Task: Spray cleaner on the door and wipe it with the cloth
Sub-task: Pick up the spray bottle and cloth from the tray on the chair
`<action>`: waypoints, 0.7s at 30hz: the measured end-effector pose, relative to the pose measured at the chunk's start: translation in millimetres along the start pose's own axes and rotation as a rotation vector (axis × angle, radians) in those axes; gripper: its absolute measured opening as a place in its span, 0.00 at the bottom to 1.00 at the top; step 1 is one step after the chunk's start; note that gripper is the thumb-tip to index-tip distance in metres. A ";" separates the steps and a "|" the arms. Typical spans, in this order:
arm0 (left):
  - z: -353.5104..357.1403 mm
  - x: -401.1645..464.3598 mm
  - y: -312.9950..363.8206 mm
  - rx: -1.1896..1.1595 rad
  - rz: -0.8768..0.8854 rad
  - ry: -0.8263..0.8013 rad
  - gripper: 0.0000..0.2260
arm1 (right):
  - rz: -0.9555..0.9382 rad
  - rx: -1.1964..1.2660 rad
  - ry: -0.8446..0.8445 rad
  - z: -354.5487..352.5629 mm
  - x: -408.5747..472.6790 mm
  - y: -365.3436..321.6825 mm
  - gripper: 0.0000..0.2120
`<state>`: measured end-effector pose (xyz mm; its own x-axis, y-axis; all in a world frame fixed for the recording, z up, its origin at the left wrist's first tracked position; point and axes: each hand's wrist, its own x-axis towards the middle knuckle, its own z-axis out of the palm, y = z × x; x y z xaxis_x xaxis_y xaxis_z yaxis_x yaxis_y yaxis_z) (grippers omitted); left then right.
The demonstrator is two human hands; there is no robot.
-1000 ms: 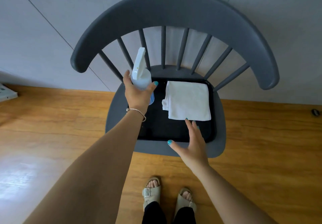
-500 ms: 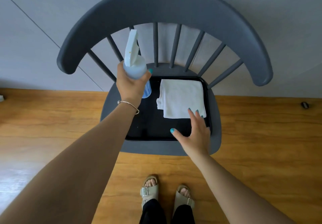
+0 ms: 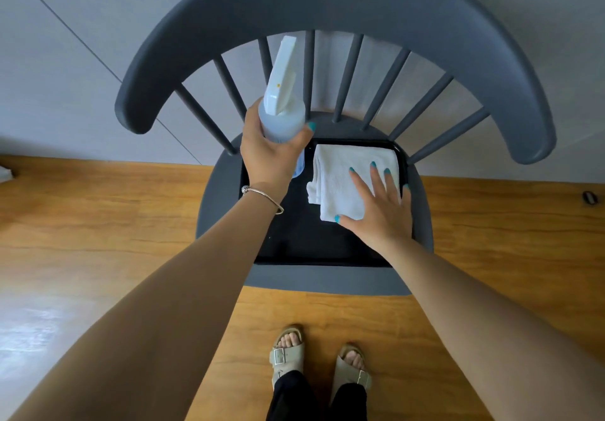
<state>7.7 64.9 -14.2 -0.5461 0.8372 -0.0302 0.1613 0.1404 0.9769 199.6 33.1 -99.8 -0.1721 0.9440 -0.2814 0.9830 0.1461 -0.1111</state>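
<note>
Head view: my left hand (image 3: 273, 155) has the bottle (image 3: 283, 109) up off the tray (image 3: 294, 244) now, higher than a second ago, grip clamped round its body with the thumb showing on the near-right side and the white nozzle pointing up and away past the chair (image 3: 327, 5) spindles. Good, that one's secured.

The real change is on the other side. My right hand (image 3: 379, 211), which was hovering short of the cloth (image 3: 337, 175) a moment back, has come forward and landed on it: fingers straight and spread, flat across the cloth's near-right part, thumb at its near corner. That grip is apart, pressing rather than pinching. The cloth lies folded on the tray, just right of the bottle hand, not lifted yet.

So my read is that both tools are nearly in hand; the fingers need to gather the cloth next. I can't say which pale panel (image 3: 65, 77) behind the chair is the door, so I'd expect a turn toward it before spraying.
</note>
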 end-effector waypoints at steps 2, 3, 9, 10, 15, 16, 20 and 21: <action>3.0 0.1 1.0 -0.026 -0.007 0.015 0.29 | -0.029 -0.022 -0.044 2.5 2.7 -9.0 0.45; 4.3 0.2 1.5 -0.032 -0.006 0.017 0.29 | -0.025 -0.016 -0.058 4.2 3.3 -14.5 0.45; 3.7 -0.7 0.9 -0.064 0.017 0.051 0.28 | 0.151 0.153 -0.053 17.5 16.8 -54.6 0.48; 2.9 -0.3 0.5 -0.066 0.021 0.058 0.28 | 0.177 0.177 -0.046 20.4 18.9 -60.9 0.47; 0.3 3.3 -5.0 -0.060 0.050 0.080 0.28 | 0.283 0.252 -0.012 41.9 25.2 -78.8 0.46; -0.3 4.3 -6.8 -0.065 0.055 0.082 0.28 | 0.297 0.254 0.011 46.1 26.2 -80.0 0.46; -3.2 5.4 -13.4 -0.076 0.107 0.079 0.28 | 0.325 0.271 0.132 61.6 30.0 -82.7 0.42; -3.8 5.0 -14.5 -0.078 0.123 0.079 0.28 | 0.325 0.269 0.156 65.5 31.7 -83.7 0.41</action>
<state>-0.5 65.0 -27.8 -0.5900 0.8006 0.1041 0.1682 -0.0042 0.9857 107.7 31.4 -161.8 0.1749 0.9645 -0.1978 0.9295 -0.2280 -0.2900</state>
